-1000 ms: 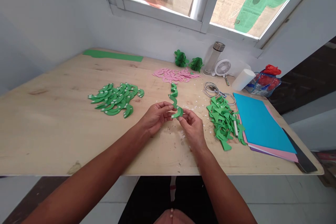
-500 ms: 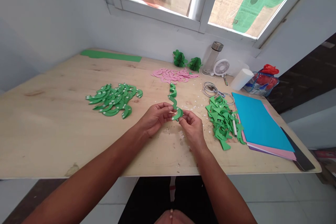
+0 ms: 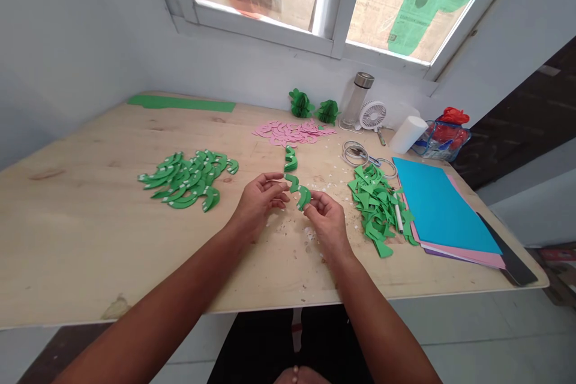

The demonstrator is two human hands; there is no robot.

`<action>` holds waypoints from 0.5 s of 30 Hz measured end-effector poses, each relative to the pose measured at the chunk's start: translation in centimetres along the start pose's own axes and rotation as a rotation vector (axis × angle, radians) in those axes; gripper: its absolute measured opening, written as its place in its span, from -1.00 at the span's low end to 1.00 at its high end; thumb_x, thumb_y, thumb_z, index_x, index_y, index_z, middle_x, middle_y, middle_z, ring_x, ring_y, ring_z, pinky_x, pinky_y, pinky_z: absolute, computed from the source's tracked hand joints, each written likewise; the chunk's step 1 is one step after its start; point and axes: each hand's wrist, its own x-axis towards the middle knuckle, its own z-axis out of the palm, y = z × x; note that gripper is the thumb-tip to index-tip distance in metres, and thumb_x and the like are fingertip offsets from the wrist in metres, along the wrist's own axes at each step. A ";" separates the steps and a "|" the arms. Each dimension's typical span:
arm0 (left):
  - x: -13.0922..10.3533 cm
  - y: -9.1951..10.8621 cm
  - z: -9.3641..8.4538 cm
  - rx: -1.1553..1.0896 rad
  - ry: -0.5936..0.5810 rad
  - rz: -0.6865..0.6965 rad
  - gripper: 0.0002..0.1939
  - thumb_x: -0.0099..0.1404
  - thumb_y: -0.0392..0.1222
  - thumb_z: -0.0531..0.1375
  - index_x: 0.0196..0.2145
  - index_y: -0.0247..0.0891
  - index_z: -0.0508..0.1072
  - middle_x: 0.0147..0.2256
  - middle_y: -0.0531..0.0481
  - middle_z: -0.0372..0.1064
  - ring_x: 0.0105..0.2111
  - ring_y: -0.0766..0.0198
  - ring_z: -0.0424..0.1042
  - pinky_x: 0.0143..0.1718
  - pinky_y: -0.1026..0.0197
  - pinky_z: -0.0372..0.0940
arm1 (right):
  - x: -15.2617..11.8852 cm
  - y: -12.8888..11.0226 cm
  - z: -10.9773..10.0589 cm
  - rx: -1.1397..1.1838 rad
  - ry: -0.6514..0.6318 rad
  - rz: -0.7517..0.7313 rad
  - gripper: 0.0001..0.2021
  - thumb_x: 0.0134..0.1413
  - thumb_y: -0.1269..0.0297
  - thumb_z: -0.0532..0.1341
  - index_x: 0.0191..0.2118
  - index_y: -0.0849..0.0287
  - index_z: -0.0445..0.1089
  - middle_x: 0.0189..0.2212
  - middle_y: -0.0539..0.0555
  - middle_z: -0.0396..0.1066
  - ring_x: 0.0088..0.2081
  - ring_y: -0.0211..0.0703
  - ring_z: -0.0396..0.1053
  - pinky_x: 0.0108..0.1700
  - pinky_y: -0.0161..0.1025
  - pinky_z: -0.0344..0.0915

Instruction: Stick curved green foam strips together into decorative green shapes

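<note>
Small curved green paper cutouts with white patches are between my hands over the table. My right hand [image 3: 327,219] pinches a green paper arc [image 3: 305,197] between thumb and fingers. At the fingertips of my left hand [image 3: 261,199] is a second curved green paper piece [image 3: 292,182], apparently pinched at its left end; the two pieces touch or overlap. Just beyond them lies a short row of green arcs [image 3: 290,159]. To the left spreads a pile of green arcs with white patches [image 3: 186,180].
Green scraps [image 3: 375,207] with a white pen [image 3: 398,218] lie right, beside blue sheets [image 3: 443,204]. Behind are tape rolls [image 3: 354,155], pink cutouts [image 3: 288,132], green paper ornaments [image 3: 300,104], a bottle [image 3: 356,102], a fan [image 3: 373,115] and a white roll [image 3: 408,134].
The arc in my right hand has turned to stand more upright. My left fingers have drawn slightly left and loosened around the pieces. The whole view has shifted a little.
</note>
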 end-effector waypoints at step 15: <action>-1.7 -0.4 1.1 0.694 -0.173 0.604 -0.89 0.12 -0.22 0.22 -0.34 -0.25 0.43 -0.41 0.02 0.43 -0.45 0.31 0.39 -0.36 0.25 0.31 | -0.2 -0.4 -0.5 -0.294 0.192 -0.194 -0.74 -0.06 0.32 0.18 -0.18 0.20 0.40 -0.48 0.00 0.46 -0.47 -0.24 0.34 -0.38 -0.29 0.27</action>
